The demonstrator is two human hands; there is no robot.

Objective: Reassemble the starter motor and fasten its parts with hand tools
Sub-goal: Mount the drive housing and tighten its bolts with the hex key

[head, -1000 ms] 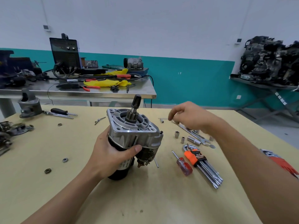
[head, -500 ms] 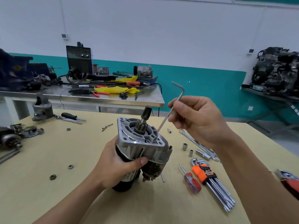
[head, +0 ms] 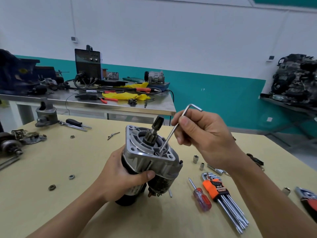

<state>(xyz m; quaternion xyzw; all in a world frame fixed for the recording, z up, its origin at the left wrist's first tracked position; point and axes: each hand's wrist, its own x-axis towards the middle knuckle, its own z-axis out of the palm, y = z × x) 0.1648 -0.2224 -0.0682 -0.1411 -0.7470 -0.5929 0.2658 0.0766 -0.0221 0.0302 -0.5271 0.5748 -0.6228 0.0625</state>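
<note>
Fingers (head: 185,123) of right hand (head: 205,140) pinch hex key (head: 171,134); left hand (head: 123,176) grips starter motor (head: 147,158).

Red-handled tool (head: 308,201) cut by right edge; hex key (head: 169,136) tip unclear

Left hand (head: 123,179) wraps the silver-and-black metal starter motor (head: 147,157) from its left, thumb across its front, forearm reaching in from lower left. Right hand (head: 205,140) sits up and right of the motor, thumb and curled fingers pinching a thin silver L-shaped hex key (head: 169,137), forearm reaching in from lower right.
</note>
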